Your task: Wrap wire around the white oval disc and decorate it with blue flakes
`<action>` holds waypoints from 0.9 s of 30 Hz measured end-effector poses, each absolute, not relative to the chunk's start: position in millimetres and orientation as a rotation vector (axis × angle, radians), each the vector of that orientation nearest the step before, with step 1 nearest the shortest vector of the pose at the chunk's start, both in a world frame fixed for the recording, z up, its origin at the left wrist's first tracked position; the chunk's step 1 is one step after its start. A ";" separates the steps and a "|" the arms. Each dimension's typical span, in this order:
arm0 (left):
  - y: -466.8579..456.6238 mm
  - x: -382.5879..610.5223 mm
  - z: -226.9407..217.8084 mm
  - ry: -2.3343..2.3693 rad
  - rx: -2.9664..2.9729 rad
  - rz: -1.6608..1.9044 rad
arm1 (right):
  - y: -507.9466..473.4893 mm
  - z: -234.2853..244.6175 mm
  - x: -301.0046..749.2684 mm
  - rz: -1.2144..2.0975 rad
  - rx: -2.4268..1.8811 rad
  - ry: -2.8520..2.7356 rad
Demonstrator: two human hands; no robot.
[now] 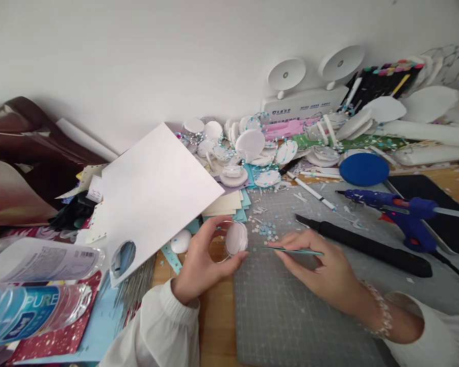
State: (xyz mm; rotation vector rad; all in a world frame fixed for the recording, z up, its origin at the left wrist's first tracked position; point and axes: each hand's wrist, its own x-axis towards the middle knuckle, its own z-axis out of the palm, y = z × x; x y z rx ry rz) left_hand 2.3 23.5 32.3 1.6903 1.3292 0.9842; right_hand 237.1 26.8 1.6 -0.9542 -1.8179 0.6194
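My left hand [210,250] grips a small white round disc [236,238] by its edge, between thumb and fingers. What looks like thin wire loops around the disc. In my right hand [321,262] is a pair of slim teal tweezers [296,251], pinched between thumb and fingers with the tip pointing left toward the disc. Just beyond that tip, tiny pale blue and white star-shaped pieces [266,230] lie scattered on the grey cutting mat [275,311]. Disc and tweezers are apart.
A blue glue gun [398,209] and a black craft knife [371,244] lie right. White discs with blue-beaded wire [250,144] pile up behind. A white board [156,188] leans left, near a water bottle [34,311]. A blue round lid [364,169] sits back right.
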 end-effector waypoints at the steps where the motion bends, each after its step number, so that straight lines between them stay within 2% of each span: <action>1: 23.3 2.4 32.4 1.331 1.689 0.987 | 26.5 1.4 237.0 0.631 -0.957 -1.821; 27: 26.9 2.1 27.7 1.354 1.706 0.993 | 28.0 -2.9 239.7 0.769 -1.046 -1.772</action>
